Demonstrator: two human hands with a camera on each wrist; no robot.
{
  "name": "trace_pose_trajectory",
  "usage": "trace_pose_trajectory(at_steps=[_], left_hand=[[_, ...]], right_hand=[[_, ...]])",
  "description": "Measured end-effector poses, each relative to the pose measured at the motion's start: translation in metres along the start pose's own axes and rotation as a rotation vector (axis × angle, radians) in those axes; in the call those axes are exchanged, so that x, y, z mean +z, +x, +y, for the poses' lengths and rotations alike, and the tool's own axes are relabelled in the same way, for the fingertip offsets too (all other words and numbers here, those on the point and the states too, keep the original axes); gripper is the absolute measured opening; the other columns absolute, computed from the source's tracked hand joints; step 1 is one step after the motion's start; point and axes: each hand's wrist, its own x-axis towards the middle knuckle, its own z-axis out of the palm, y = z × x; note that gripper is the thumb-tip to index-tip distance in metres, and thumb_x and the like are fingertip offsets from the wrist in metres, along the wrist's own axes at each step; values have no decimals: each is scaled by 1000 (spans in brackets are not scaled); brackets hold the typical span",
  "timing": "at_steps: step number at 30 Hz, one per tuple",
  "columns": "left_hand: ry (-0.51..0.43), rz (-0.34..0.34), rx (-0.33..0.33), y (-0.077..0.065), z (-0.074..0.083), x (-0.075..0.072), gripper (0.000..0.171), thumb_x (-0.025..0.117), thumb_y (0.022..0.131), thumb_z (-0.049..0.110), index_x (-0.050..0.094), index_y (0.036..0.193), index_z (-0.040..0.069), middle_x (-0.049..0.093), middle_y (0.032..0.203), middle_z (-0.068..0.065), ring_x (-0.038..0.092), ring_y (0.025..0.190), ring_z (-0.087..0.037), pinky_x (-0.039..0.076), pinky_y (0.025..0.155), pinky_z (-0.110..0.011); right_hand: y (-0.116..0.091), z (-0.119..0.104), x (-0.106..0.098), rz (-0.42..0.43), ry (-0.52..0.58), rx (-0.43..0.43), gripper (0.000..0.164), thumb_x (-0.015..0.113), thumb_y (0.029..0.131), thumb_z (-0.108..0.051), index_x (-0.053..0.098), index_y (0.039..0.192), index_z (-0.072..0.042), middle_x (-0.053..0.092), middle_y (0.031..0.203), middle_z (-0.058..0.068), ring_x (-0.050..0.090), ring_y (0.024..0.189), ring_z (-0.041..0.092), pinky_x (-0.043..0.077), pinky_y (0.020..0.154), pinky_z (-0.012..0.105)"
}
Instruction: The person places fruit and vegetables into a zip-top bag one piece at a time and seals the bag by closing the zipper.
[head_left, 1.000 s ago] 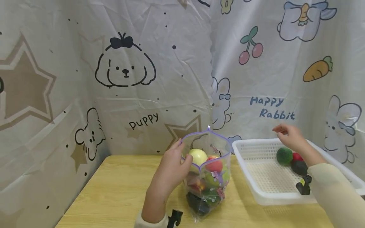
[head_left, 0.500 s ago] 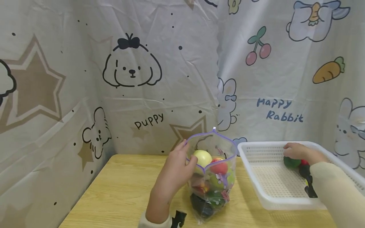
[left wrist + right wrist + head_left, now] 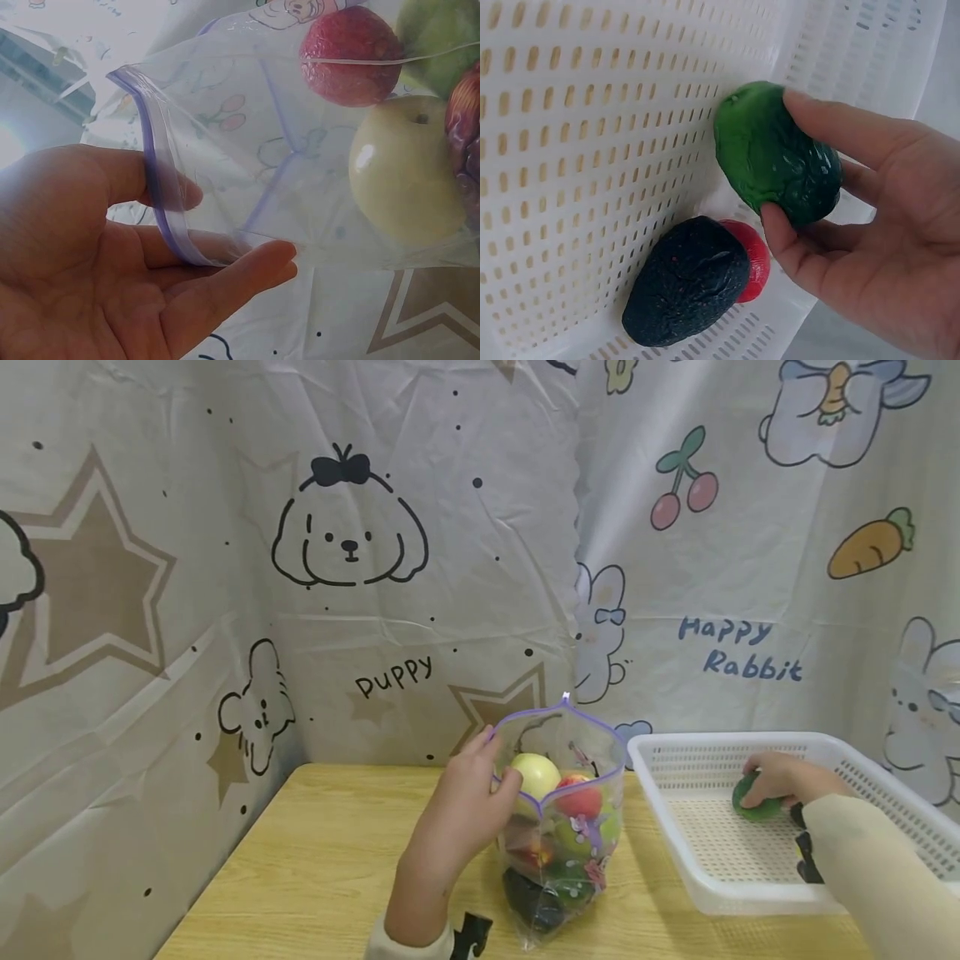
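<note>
My left hand (image 3: 472, 797) holds the purple-zip rim of a clear plastic zip bag (image 3: 225, 180), thumb on one side of the film and fingers on the other. The bag stands upright with its mouth spread. Inside are a pale yellow fruit (image 3: 536, 775), a red fruit (image 3: 581, 795), a green fruit (image 3: 442, 45) and several darker ones lower down. Over in the white basket (image 3: 693, 860), my right hand (image 3: 795, 777) grips a glossy green fruit (image 3: 769, 154) between thumb and fingers. Close below it lie a dark, wrinkled avocado (image 3: 686, 281) and a red fruit (image 3: 757, 262), partly hidden behind the avocado.
The bag and basket stand side by side on a yellow wooden table (image 3: 322, 852), the basket's raised rim (image 3: 663, 827) between them. A printed curtain (image 3: 420, 552) hangs behind and at the left. A black camera mount sits on each wrist.
My right hand has come down into the basket, taken hold of the green fruit and shifted it slightly left. The left hand stays on the bag rim. The head view has turned slightly left.
</note>
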Motion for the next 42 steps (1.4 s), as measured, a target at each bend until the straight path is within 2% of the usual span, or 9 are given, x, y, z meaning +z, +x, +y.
trace_pose_trajectory(at_steps=[5, 10, 13, 17, 20, 22, 33, 38, 42], left_hand=[[-7, 3, 6, 0, 1, 0, 53, 45, 90, 22, 43, 135, -7, 35, 149, -23, 48, 124, -29, 50, 84, -41], [-7, 3, 11, 0, 3, 1, 53, 46, 89, 21, 43, 135, -6, 36, 149, -22, 35, 133, -27, 46, 89, -41], [-13, -12, -2, 1, 3, 2, 54, 45, 90, 22, 42, 136, -5, 34, 150, -21, 63, 91, -21, 51, 79, -38], [-5, -26, -14, 1, 2, 2, 54, 44, 91, 23, 41, 137, -4, 32, 151, -20, 47, 48, -11, 49, 58, -30], [1, -32, -24, 1, 2, 1, 54, 44, 91, 23, 42, 137, -3, 32, 152, -18, 42, 44, -4, 45, 49, -25], [-7, -41, -30, 1, 2, 1, 54, 44, 91, 23, 41, 138, -3, 31, 152, -17, 26, 36, -6, 42, 46, -24], [-2, -33, -18, 0, 2, 2, 53, 45, 90, 22, 42, 137, -4, 34, 150, -19, 32, 41, -8, 47, 54, -31], [1, -24, -9, -1, 3, 4, 53, 46, 90, 22, 43, 136, -4, 36, 150, -19, 59, 80, -18, 50, 69, -35], [0, -17, -9, 0, 4, 5, 53, 46, 90, 22, 44, 135, -5, 36, 149, -18, 53, 115, -24, 48, 81, -39]], right_hand=[[-2, -4, -1, -17, 6, 24, 56, 79, 68, -26, 54, 106, 7, 57, 96, 20, 52, 85, 30, 53, 69, 45], [-4, -8, 0, -53, 67, 24, 49, 79, 68, -15, 52, 102, 8, 55, 94, 21, 56, 83, 30, 58, 71, 47], [-6, -12, -2, -43, 39, -15, 44, 78, 68, -13, 51, 98, 4, 55, 90, 16, 55, 77, 26, 57, 65, 40], [-9, -23, -10, -35, -17, -78, 42, 77, 69, -16, 51, 97, 2, 55, 87, 12, 53, 74, 23, 55, 62, 37], [-11, -37, -17, -38, -42, -120, 48, 77, 69, -20, 51, 102, 4, 57, 90, 14, 54, 77, 24, 58, 66, 40], [-12, -47, -22, -26, -62, -159, 51, 78, 70, -22, 51, 105, 4, 58, 93, 16, 55, 79, 24, 58, 67, 41], [-50, -122, -48, 282, -107, -535, 43, 75, 74, -24, 55, 106, -4, 63, 93, 14, 58, 79, 22, 58, 65, 39], [-77, -159, -57, 450, -115, -641, 42, 73, 76, -22, 55, 110, -7, 63, 99, 15, 58, 84, 26, 57, 68, 46], [-97, -185, -57, 548, -89, -699, 43, 74, 75, -23, 55, 112, -10, 62, 102, 12, 57, 86, 25, 58, 68, 47]])
